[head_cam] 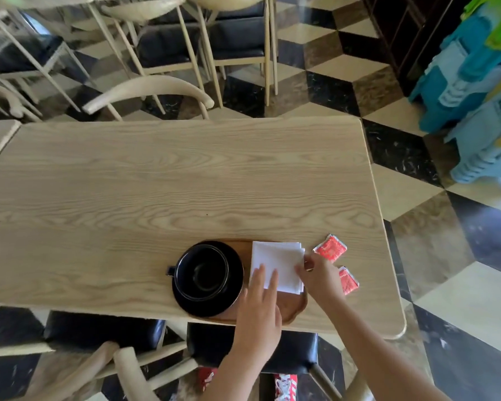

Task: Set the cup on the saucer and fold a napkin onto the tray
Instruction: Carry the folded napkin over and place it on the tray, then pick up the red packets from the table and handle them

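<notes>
A black cup point(202, 272) stands upright on a black saucer point(232, 296), at the left end of a wooden tray point(292, 309) near the table's front edge. A white napkin point(276, 260), folded into a square, lies on the right part of the tray. My left hand point(259, 302) rests flat with its fingertips pressing the napkin's near left corner. My right hand point(320, 277) touches the napkin's right edge with thumb and fingers; whether it pinches the edge is unclear.
Two red sachets point(330, 248) point(348, 280) lie on the light wooden table point(156, 183) right of the tray. Chairs with black cushions point(99, 328) stand at the near and far sides. A blue-green plastic structure point(480, 91) stands on the chequered floor, far right.
</notes>
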